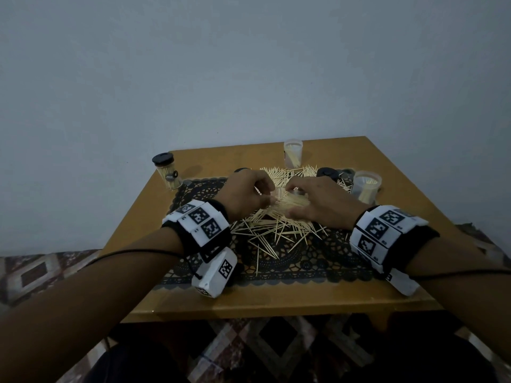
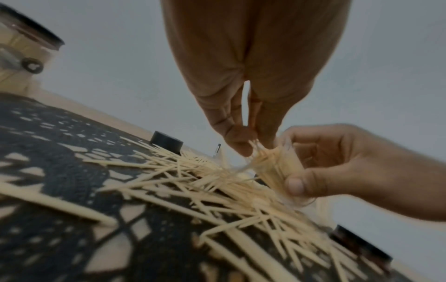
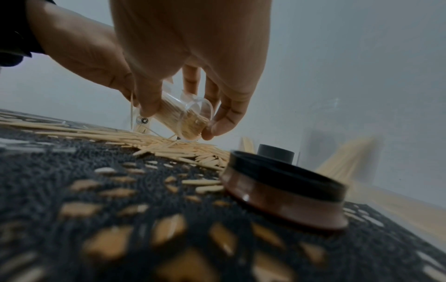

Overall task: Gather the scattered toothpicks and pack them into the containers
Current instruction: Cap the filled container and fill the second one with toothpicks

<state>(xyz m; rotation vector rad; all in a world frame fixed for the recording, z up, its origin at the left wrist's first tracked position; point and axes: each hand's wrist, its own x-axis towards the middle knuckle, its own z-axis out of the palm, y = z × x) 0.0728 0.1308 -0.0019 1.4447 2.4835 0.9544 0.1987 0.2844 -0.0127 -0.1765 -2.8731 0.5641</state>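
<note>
Loose toothpicks [image 1: 276, 230] lie in a heap on a black lace mat [image 1: 304, 261]. My right hand [image 1: 290, 201] grips a small clear container [image 3: 190, 116], tilted low over the heap and packed with toothpicks. In the left wrist view its thumb and curled fingers wrap that container [image 2: 275, 169]. My left hand [image 2: 248, 147] pinches a few toothpicks at the container's end, and one toothpick [image 3: 131, 110] hangs loose below its fingers. Both hands meet over the middle of the heap; which end of the container is the mouth I cannot tell.
A closed jar [image 1: 167, 172] with a black lid stands far left. Two open containers [image 1: 293, 153] [image 1: 366, 186] with toothpicks stand at the back and right. Black lids [image 1: 327, 172] [image 3: 284, 190] lie on the mat. The wooden table [image 1: 276, 302] ends just below the mat.
</note>
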